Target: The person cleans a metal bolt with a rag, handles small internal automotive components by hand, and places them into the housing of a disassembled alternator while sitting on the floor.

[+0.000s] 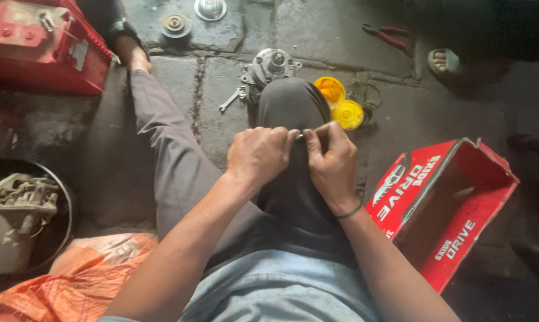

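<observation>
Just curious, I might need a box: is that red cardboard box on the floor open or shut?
Open. The red cardboard box lies tipped, flaps apart, its dark inside showing; nothing visible inside.

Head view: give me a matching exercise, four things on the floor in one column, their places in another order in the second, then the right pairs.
Things:
1. red cardboard box
2. yellow caps
3. orange plastic bag
4. red-handled pliers

Places:
A. bottom left, beside the person's left arm
B. top right, on the stone floor
C. right of the right forearm, lying on its side, open
D. just beyond the raised knee, right of it

Pairs: 1-C, 2-D, 3-A, 4-B

Both hands, left and right, meet over the knee, pinching something too small to tell.
</observation>
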